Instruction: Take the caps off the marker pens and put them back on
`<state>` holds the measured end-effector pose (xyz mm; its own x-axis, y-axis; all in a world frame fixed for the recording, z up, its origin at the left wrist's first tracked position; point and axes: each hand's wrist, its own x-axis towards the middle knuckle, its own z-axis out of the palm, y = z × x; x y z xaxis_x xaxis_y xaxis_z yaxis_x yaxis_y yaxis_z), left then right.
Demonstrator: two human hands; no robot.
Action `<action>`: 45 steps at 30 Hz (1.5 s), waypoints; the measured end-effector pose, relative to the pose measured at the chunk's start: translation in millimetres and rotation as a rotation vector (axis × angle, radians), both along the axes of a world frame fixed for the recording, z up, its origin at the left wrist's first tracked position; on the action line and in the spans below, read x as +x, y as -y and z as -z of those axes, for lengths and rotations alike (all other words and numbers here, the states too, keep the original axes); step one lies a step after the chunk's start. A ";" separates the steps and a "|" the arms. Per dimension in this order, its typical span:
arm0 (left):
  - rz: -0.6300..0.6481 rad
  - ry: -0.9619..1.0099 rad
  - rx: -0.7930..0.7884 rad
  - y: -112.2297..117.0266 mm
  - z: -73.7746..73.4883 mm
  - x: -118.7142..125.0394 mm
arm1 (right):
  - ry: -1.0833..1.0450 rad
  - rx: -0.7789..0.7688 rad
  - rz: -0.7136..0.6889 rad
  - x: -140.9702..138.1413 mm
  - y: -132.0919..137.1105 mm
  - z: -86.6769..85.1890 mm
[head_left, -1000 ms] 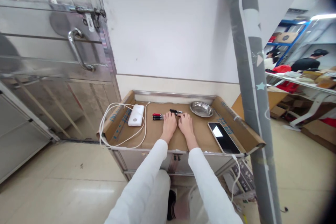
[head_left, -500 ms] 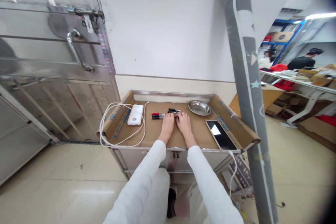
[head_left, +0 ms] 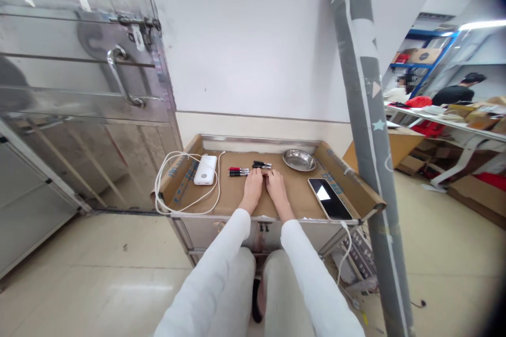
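Observation:
My left hand (head_left: 253, 186) and my right hand (head_left: 275, 186) rest side by side on the brown cardboard top (head_left: 221, 195) of a metal cabinet. Their fingers are curled, with the fingertips almost meeting. Something small and dark shows between them, mostly hidden by the fingers. Just left of my left hand lies a row of pens (head_left: 238, 172), one with red parts and others black. Beyond my fingertips lie several black pens or pen parts (head_left: 261, 165), too small to tell which.
A white power bank (head_left: 205, 170) with a looped white cable (head_left: 158, 184) lies at left. A round metal dish (head_left: 299, 160) is at back right, a phone (head_left: 329, 199) nearer. A wrapped grey pole (head_left: 369, 131) leans at right. People sit at a far table (head_left: 466, 118).
The view has shifted slightly. My hands stay close together over the cardboard, and the pens lie as before.

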<state>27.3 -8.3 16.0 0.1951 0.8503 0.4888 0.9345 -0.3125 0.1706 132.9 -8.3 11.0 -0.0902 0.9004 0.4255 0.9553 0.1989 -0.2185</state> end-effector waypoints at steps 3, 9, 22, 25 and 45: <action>0.006 0.041 -0.004 0.2 -0.5 -0.4 | -0.032 0.008 -0.033 0.6 -1.3 1.2; 0.028 0.097 -0.002 0.4 -0.3 -1.0 | -0.110 0.041 -0.122 3.4 -5.4 5.3; 0.019 0.168 -0.020 -2.4 4.1 -0.5 | -0.271 0.070 -0.312 6.6 -15.2 10.6; 0.060 0.189 -0.034 -2.0 3.1 -0.6 | -0.267 0.071 -0.310 5.9 -14.8 9.6; 0.082 0.025 -0.066 -14.8 10.9 4.0 | -0.291 0.069 -0.074 6.0 6.8 -1.4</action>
